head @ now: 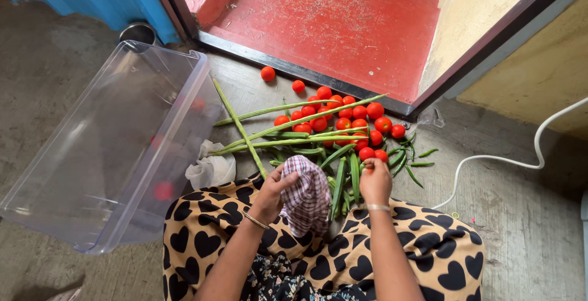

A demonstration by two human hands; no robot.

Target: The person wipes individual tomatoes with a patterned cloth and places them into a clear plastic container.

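My left hand (272, 192) grips a checked purple-and-white cloth (307, 194) that hangs over my lap. My right hand (375, 180) is closed on a small red tomato at its fingertips, just below the pile of red tomatoes (343, 120) on the concrete floor. Long green drumstick pods (288, 126) lie across the pile. Short green okra and chillies (352, 175) lie beside my right hand. My lap is covered by tan fabric with black hearts (429, 246).
A large clear plastic tub (92, 166) lies tilted on its side at the left, with a red tomato showing through it. A crumpled white bag (211, 167) rests by it. A red doorstep (343, 25) and a white cable (520, 160) lie beyond.
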